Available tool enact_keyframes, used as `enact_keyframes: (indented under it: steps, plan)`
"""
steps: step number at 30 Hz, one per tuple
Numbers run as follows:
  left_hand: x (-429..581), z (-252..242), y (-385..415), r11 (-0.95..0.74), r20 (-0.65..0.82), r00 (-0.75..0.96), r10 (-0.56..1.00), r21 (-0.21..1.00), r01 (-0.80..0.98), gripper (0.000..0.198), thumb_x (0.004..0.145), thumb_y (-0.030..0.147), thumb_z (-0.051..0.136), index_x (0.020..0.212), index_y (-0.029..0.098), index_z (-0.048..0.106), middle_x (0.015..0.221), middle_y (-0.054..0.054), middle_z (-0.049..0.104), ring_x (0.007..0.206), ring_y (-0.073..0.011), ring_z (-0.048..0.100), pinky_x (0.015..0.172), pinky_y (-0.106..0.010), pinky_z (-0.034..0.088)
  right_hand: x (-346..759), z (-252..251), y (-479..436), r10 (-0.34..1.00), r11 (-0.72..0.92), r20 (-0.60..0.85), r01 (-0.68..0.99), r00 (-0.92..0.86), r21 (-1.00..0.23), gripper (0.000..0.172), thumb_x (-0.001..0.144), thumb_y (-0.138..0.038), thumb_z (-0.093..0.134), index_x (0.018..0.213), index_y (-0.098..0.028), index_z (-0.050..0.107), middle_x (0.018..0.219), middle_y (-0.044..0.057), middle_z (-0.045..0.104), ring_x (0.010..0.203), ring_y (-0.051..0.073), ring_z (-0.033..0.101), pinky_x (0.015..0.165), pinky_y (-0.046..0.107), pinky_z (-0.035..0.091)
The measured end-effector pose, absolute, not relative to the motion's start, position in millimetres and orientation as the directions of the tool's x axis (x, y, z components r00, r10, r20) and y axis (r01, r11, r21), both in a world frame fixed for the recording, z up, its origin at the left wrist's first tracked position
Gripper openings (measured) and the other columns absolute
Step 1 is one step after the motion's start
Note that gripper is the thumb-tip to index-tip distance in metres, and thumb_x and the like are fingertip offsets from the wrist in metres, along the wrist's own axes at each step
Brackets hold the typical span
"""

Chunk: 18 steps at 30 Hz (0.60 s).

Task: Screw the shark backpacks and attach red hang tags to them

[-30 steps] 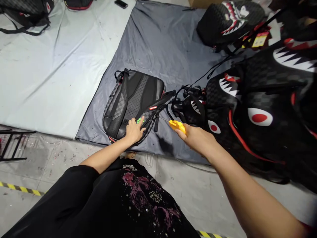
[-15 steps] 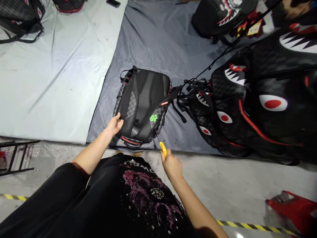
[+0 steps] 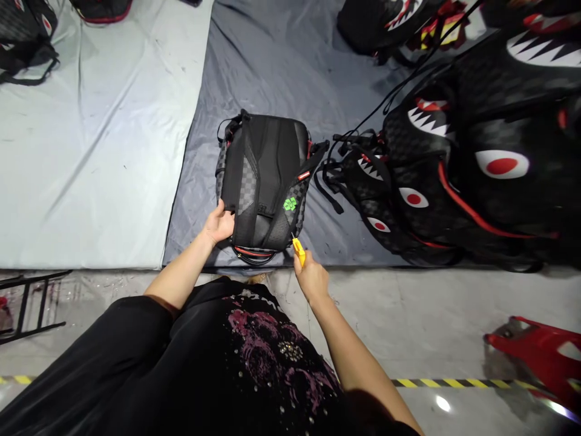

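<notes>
**What lies around me**

A grey sheet (image 3: 281, 66) is spread ahead of me, and its left edge meets a pale sheet (image 3: 91, 151). To my right, black shark bags (image 3: 476, 169) are heaped up with their straps trailing. More bags (image 3: 22, 36) lie at the far left corner, on the pale sheet. On the bare floor (image 3: 408, 309) there is a black frame (image 3: 31, 303) at left, a red thing (image 3: 535, 357) at lower right, and striped tape (image 3: 454, 383) running close by. My black beaded garment (image 3: 204, 375) fills the bottom of the view.

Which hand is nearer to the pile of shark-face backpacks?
Right. The right hand, holding a yellow tool, is below and left of the pile; the left hand grips the single backpack at its left edge, farther away.
</notes>
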<state>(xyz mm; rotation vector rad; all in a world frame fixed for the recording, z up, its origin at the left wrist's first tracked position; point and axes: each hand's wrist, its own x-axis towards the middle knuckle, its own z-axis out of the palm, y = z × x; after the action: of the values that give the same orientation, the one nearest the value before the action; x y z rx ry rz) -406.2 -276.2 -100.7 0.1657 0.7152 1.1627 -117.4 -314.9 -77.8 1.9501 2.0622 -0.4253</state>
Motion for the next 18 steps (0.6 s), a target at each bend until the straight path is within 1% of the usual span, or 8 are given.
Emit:
enact_keyframes:
  steps: [4,8,11,15,18]
  plan:
    - [-405.0,-98.6,-273.0,0.428,-0.421,0.233,0.877,0.462,-0.777,0.078,0.087,0.073,0.030,0.132,0.012,0.051,0.120,-0.017,0.066,0.119,-0.0291,0.059,0.105,-0.049,0.042,-120.0,-67.6,-316.6,0.907,-0.002,-0.421,1.000,-0.008,-0.024,0.036,0.100,-0.044,0.034,0.114,-0.015,0.051,0.082,0.010,0.069,0.071,0.020,0.065,0.056,0.027,0.027]
    - [-406.9,-100.8,-272.7,0.437,-0.428,0.242,0.871,0.448,-0.780,0.085,0.084,0.077,0.029,0.130,0.009,0.052,0.119,-0.019,0.066,0.121,-0.0304,0.057,0.105,-0.050,0.042,-124.0,-59.3,-316.7,0.895,-0.061,-0.445,0.995,0.022,-0.073,0.039,0.100,-0.045,0.033,0.118,-0.015,0.051,0.086,0.011,0.070,0.075,0.020,0.066,0.059,0.026,0.032]
    - [-406.2,-101.4,-272.9,0.462,-0.427,0.275,0.861,0.433,-0.774,0.087,0.084,0.077,0.028,0.128,0.007,0.053,0.117,-0.020,0.066,0.123,-0.0317,0.056,0.104,-0.050,0.042,-123.7,-55.1,-315.9,0.879,-0.092,-0.475,0.993,0.044,-0.079,0.040,0.100,-0.044,0.034,0.119,-0.014,0.052,0.089,0.013,0.070,0.078,0.021,0.067,0.060,0.026,0.033]
    - [-403.3,-100.5,-274.7,0.426,-0.411,0.244,0.879,0.443,-0.789,0.084,0.085,0.075,0.030,0.129,0.008,0.053,0.117,-0.018,0.067,0.123,-0.0309,0.056,0.104,-0.049,0.042,-107.6,-36.2,-339.1,0.885,-0.069,-0.463,0.997,0.043,-0.040,0.041,0.100,-0.045,0.034,0.118,-0.015,0.054,0.084,0.012,0.070,0.075,0.022,0.067,0.058,0.026,0.033]
    - [-400.3,-101.1,-276.7,0.375,-0.399,0.192,0.896,0.451,-0.810,0.077,0.087,0.071,0.034,0.130,0.010,0.052,0.117,-0.017,0.067,0.122,-0.0302,0.057,0.105,-0.049,0.042,-96.0,-18.9,-378.2,0.855,-0.068,-0.514,0.998,0.064,0.012,0.040,0.100,-0.044,0.032,0.116,-0.016,0.056,0.077,0.009,0.070,0.068,0.022,0.066,0.056,0.026,0.034]
